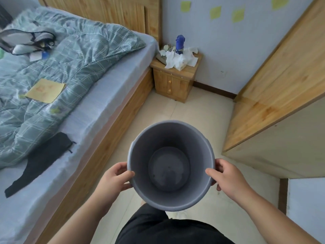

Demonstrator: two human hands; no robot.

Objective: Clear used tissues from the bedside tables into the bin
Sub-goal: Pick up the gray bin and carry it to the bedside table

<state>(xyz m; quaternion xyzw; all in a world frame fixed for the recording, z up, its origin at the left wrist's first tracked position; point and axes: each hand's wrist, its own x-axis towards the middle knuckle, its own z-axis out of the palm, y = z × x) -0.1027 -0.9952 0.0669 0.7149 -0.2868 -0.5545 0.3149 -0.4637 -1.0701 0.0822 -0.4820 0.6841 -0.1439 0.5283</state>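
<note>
A grey round bin hangs in front of me above the floor, its inside bare. My left hand grips its left rim, thumb over the edge. My right hand grips the right rim the same way. Ahead stands a wooden bedside table in the corner by the bed. Several crumpled white tissues lie heaped on its top around a blue bottle.
A bed with a green checked quilt runs along the left, carrying a bag, a yellow paper and a black cloth. A wooden wardrobe closes the right side. A pale tiled floor strip leads to the bedside table.
</note>
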